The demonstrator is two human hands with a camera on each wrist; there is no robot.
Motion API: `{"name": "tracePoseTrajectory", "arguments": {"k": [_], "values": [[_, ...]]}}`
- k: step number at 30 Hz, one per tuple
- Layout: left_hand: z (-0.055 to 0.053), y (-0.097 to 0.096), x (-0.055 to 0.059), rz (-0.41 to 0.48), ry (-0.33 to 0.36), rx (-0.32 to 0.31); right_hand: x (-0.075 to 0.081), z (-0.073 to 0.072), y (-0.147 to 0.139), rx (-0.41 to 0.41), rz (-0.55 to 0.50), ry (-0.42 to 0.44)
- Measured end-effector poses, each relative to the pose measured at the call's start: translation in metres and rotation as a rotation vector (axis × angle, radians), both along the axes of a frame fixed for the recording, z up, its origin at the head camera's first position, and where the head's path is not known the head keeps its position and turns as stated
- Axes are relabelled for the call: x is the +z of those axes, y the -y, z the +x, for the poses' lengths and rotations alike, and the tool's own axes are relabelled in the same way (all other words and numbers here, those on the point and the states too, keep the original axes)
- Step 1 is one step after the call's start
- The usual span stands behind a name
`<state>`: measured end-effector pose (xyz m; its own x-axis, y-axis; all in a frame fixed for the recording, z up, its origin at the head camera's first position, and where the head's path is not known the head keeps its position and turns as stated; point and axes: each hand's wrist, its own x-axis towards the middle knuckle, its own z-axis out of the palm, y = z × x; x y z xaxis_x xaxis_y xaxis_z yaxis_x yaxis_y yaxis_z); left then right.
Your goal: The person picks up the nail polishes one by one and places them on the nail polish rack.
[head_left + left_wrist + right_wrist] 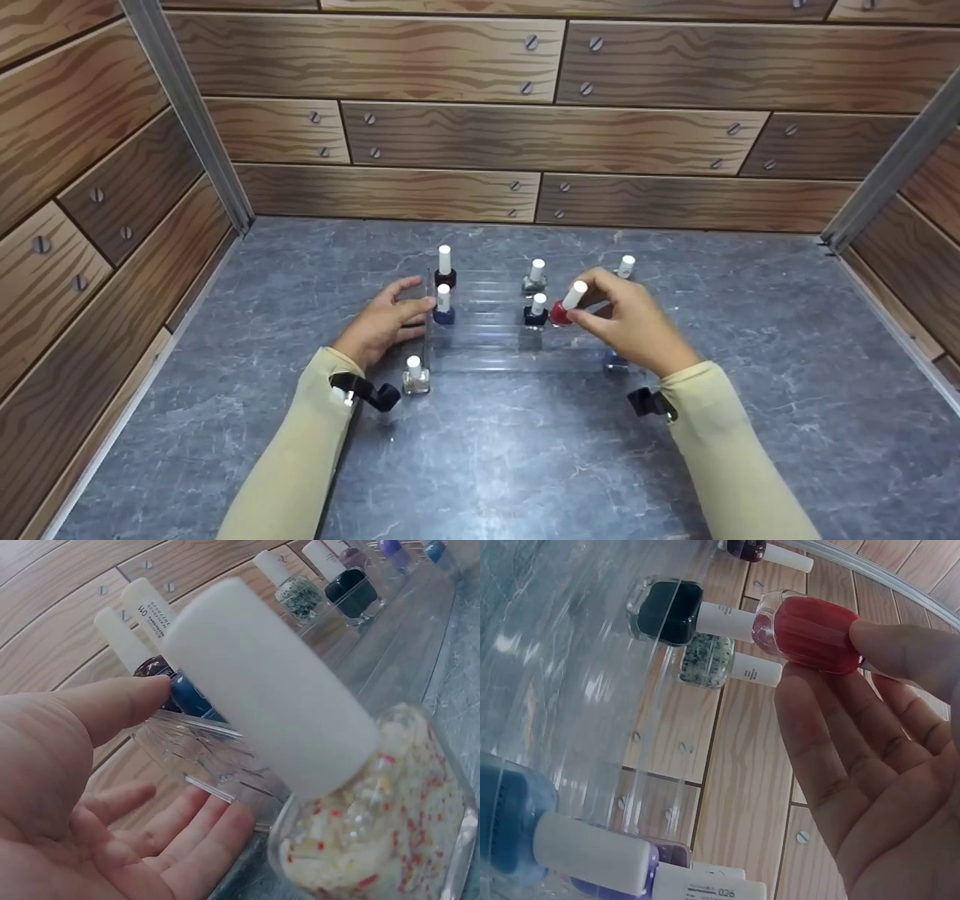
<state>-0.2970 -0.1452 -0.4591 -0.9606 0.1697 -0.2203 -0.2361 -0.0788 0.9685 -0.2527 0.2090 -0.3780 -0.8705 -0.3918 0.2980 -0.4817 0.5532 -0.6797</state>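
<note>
My right hand pinches a red nail polish bottle between thumb and fingers, its white cap tilted up, above the clear plastic rack. Just left of it on the rack stand a black nail polish bottle and a speckled one. At the rack's left end is my left hand, thumb by a blue bottle and fingers extended along the rack's side. A dark red bottle stands behind the blue one. Whether the left thumb touches the blue bottle or only the rack, I cannot tell.
A clear bottle with red and yellow flecks stands on the grey marbled table by my left wrist. Light blue and purple bottles stand at the rack's right end. Wood-patterned walls enclose the table.
</note>
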Motion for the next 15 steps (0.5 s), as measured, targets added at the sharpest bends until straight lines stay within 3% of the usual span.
{"name": "tracePoseTrajectory", "arguments": {"k": [7,15], "values": [[0.002,0.000,0.000,-0.016,-0.021,-0.018,-0.010,-0.003,0.004,0.016,0.004,0.033],[0.002,-0.002,-0.001,-0.010,-0.044,0.007,-0.021,-0.006,0.009,0.049,0.037,0.073]]}}
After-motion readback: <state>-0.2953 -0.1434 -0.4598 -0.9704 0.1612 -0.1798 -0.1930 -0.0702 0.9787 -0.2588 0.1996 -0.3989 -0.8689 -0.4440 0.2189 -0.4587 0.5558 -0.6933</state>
